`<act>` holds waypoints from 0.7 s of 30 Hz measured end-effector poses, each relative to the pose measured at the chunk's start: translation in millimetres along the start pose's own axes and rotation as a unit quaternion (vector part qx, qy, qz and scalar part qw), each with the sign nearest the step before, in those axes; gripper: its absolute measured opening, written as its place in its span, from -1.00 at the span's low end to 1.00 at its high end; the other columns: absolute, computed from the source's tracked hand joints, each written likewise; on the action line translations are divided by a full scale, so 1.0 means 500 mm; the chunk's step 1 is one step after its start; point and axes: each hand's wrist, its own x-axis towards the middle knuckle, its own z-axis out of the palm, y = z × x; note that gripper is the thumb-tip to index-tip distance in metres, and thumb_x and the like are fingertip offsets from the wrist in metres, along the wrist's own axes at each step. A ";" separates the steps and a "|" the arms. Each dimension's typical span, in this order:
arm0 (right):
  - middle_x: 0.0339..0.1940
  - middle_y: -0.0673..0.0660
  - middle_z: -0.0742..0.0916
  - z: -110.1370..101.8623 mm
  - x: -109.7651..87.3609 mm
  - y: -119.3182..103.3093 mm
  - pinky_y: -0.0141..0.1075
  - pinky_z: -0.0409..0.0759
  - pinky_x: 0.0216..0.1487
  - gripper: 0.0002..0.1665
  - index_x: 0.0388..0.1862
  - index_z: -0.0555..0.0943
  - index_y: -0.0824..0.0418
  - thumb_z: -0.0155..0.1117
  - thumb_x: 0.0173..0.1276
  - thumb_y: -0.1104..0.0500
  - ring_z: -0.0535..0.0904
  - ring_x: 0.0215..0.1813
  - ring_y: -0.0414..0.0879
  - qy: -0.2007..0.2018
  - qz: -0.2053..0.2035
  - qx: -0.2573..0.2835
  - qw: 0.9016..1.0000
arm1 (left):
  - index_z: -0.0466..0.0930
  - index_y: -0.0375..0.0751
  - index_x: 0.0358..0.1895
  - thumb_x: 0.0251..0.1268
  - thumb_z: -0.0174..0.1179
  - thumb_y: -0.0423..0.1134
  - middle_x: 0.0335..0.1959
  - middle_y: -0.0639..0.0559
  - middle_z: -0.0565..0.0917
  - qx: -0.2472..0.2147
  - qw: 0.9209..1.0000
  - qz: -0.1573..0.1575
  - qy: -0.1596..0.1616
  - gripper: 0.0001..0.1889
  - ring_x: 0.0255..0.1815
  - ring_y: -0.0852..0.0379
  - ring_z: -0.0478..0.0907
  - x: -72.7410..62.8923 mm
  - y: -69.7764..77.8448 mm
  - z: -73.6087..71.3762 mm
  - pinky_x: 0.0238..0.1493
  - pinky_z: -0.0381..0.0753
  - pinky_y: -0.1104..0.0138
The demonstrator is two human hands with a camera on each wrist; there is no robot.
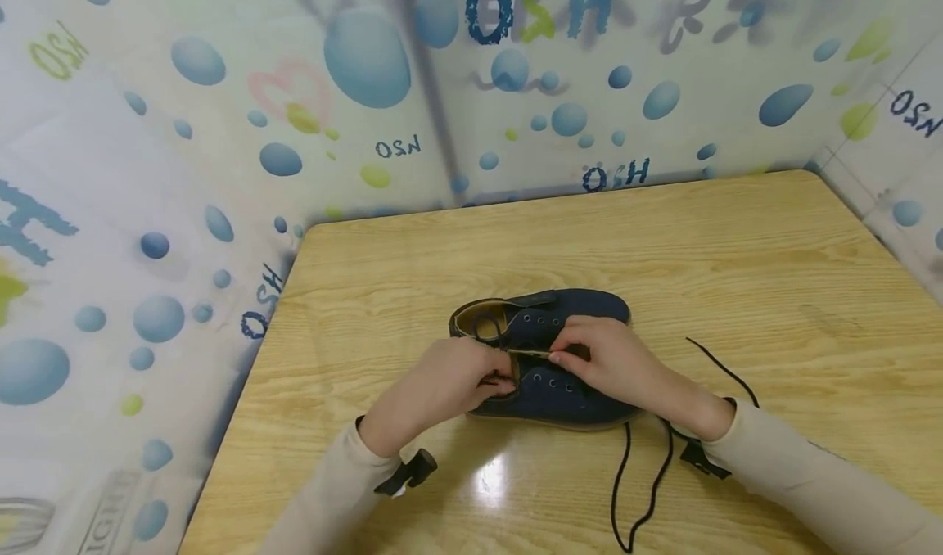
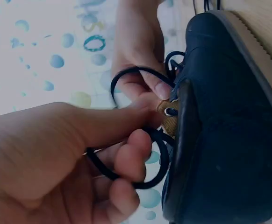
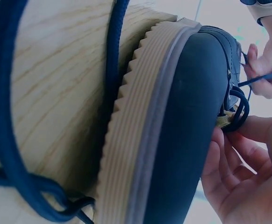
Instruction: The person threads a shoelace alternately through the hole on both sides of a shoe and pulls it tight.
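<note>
A dark navy shoe (image 1: 597, 305) lies on the table with its toe to the right. Its tan tongue (image 2: 169, 122) stands up between the eyelet flaps, and a dark shoelace (image 2: 161, 163) passes through a hole in it. At the shoe's opening, my left hand (image 1: 467, 371) pinches the lace beside the tongue, with a loop of lace around its curled fingers. Over the front of the lacing area, my right hand (image 1: 607, 358) pinches the tongue between thumb and fingers, close to small lace loops (image 3: 239, 109). The side eyelets in the head view have no lace through them.
Loose black lace (image 1: 651, 498) trails on the wooden table (image 1: 383, 293) in front of the toe and beneath the right wrist. Another lace length (image 1: 725, 367) lies to the right. A patterned sheet (image 1: 471, 121) hangs behind the table and along the left. Both wrists carry dark straps.
</note>
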 end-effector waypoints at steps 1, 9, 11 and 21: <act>-0.39 -0.16 0.69 0.001 0.000 0.000 -0.46 0.43 -0.40 -0.95 -0.35 0.75 -0.05 0.40 0.31 0.12 0.46 -0.43 -0.40 0.001 0.000 0.001 1.000 | 0.68 0.05 -0.35 0.29 0.32 -0.07 -0.52 0.25 0.67 -0.009 1.000 -0.011 0.015 -0.89 -0.57 0.40 0.43 0.002 -0.002 0.000 -0.49 0.42 0.51; -0.39 -0.15 0.69 0.000 0.001 0.000 -0.46 0.44 -0.39 -0.95 -0.36 0.75 -0.03 0.40 0.31 0.13 0.47 -0.43 -0.39 0.005 -0.006 0.009 1.000 | 0.55 -0.12 -0.14 0.42 0.19 -0.25 -0.38 0.09 0.71 -0.067 0.995 -0.067 0.036 -0.94 -0.55 0.32 0.45 0.022 -0.011 0.014 -0.48 0.43 0.50; -0.39 -0.15 0.69 0.000 0.001 -0.001 -0.46 0.45 -0.38 -0.95 -0.36 0.75 -0.02 0.40 0.31 0.13 0.47 -0.42 -0.39 0.004 -0.006 0.008 1.000 | 0.53 -0.12 -0.16 0.42 0.19 -0.25 -0.38 0.07 0.70 -0.056 0.996 -0.065 0.021 -0.94 -0.52 0.30 0.48 0.029 -0.009 0.022 -0.46 0.44 0.49; -0.38 -0.16 0.69 0.002 -0.001 0.000 -0.46 0.45 -0.38 -0.96 -0.35 0.75 -0.04 0.40 0.31 0.12 0.48 -0.42 -0.39 0.003 -0.005 0.001 1.000 | 0.51 -0.15 0.12 0.30 0.31 -0.31 -0.07 0.00 0.76 -0.123 0.988 -0.057 -0.076 -0.65 -0.11 0.15 0.72 0.008 -0.011 -0.003 -0.15 0.64 0.43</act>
